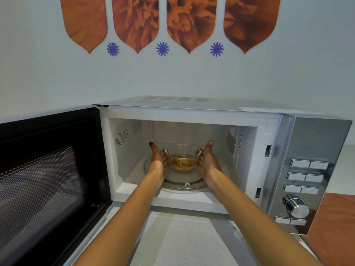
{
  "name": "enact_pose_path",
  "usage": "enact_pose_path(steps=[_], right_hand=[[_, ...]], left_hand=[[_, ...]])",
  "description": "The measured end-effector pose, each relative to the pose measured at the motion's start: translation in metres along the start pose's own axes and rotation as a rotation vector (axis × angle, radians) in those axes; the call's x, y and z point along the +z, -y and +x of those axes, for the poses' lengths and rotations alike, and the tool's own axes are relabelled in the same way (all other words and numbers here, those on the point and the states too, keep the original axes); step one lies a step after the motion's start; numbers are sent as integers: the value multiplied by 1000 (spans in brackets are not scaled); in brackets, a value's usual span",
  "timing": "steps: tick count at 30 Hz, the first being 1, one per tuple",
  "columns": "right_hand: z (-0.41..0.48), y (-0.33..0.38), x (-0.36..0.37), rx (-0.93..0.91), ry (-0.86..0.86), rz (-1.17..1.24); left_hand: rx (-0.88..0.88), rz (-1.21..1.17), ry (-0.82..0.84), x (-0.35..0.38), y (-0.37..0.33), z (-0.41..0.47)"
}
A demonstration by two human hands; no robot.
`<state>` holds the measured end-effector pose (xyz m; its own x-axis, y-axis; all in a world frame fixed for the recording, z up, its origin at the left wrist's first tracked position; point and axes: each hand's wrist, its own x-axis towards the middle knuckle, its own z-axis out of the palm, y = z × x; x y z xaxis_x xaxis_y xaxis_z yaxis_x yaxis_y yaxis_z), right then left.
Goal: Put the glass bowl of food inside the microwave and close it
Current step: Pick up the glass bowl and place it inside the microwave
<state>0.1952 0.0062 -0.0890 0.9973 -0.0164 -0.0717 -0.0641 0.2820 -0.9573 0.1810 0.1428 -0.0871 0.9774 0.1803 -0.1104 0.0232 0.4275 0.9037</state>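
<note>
The bowl (182, 157) sits between both hands inside the microwave (194, 114). Left hand (158, 159) and right hand (206, 160) fingers clasp its sides, thumbs up.

The microwave (311, 169) has a silver body and control panel with a shiny chrome knob (296, 208), and a white inside. Its open door (50, 179) is black, with a window of fine white dots. The bowl (182, 157) is clear glass, holding yellow-orange food (182, 164). The wall (57, 83) is pale grey-blue, with 4 orange-brown flower-print shapes (134, 22) and 3 purple-blue starbursts (162, 48). The table (188, 242) is speckled pale grey; a reddish-brown surface (334, 227) lies at right.
</note>
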Motion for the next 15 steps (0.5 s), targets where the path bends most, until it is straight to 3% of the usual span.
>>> enact_pose_path(steps=[9,15], right_hand=[[-2,0,-1,-5,-1,-44],[-24,7,4,-17,-75,-237]], left_hand=[[4,20,-22,1,0,-5],[32,32,-44,0,-5,-13]])
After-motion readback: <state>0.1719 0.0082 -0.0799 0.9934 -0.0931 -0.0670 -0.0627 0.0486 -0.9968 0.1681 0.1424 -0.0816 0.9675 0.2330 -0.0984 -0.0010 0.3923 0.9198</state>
